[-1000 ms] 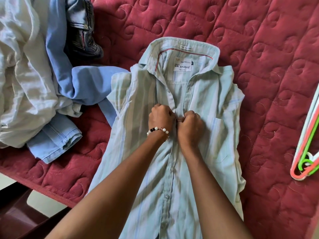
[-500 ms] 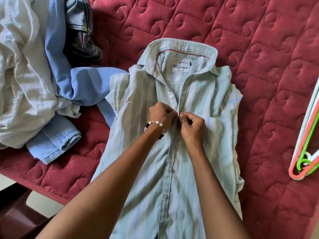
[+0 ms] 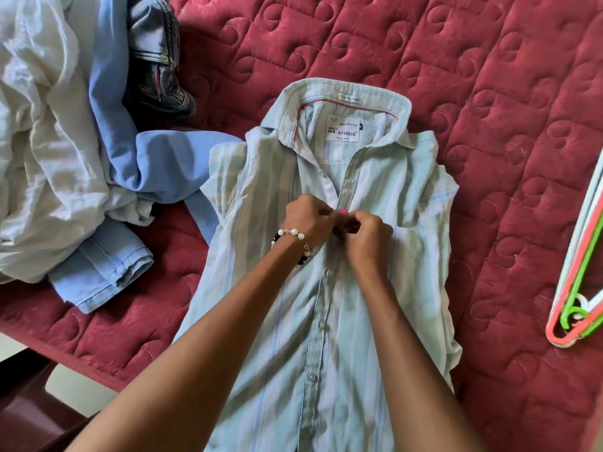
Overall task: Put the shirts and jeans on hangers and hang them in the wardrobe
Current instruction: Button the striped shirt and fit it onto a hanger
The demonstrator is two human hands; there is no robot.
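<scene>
The pale green striped shirt lies flat on its back on the red quilted bed cover, collar toward the far side, its white label showing inside the neck. The top of its front is open in a V, and below my hands the front is closed along a row of small buttons running toward me. The sleeves are tucked behind the body, so the shirt looks narrow. My left hand and right hand meet at the middle of the chest, right where the open V ends. The fingers of both hands are curled tight and pinch the two front edges of the shirt together at one spot; a pink nail shows between them, but I cannot tell whether a button sits under it. My knuckles face up, my wrists are bent slightly down, and both forearms reach in from the near edge and converge over the shirt. A bead bracelet circles my left wrist. To the left lie a crumpled white shirt, a light blue shirt and dark jeans. Coloured hangers lie on the bed cover at the right edge, well apart from the shirt.
</scene>
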